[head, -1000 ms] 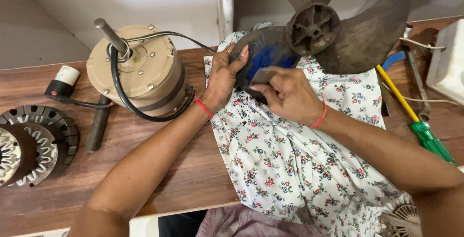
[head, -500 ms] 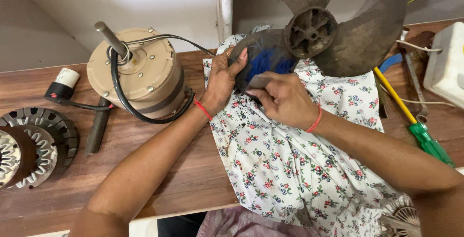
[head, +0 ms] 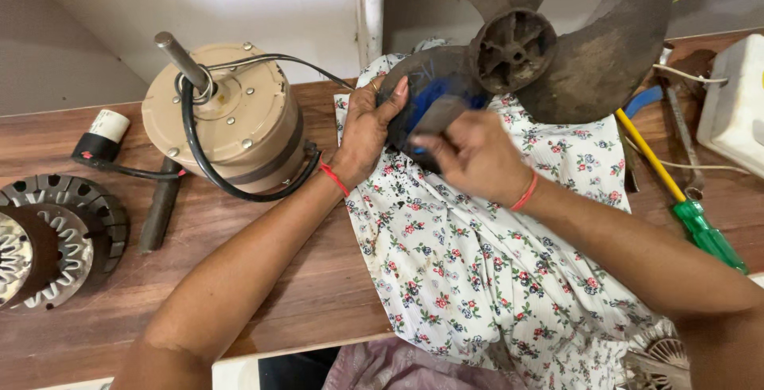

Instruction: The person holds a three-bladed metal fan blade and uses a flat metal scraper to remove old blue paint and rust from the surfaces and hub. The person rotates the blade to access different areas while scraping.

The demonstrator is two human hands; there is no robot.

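Seen from the head camera, looking straight down: wooden surface, with a white floral cloth spread over its right half and hanging off the near edge.

Lying on the cloth at the far side, a dirty dark fan blade with a round ribbed hub at its centre; one lobe reaching toward the person, showing a patch of blue where the grime is gone.

Left hand — red thread on the wrist, ring on one finger — curled around the left edge of that near lobe, thumb on top, steadying it. Right hand, also with a red wrist band, closed on a small grey pad and pressing it flat against the blue patch. Both forearms coming in from the bottom of the frame, crossing over the cloth.

Left of the cloth, just beside the left wrist, a beige fan motor standing with its shaft tilted up and a black cable looped around it. Farther left, a black-and-white capacitor on its lead, a dark metal rod, and a toothed stator ring at the frame edge.

Right of the cloth, a yellow-shafted screwdriver with green handle, and a white box partly cut off — other tools near it too cluttered to tell apart.
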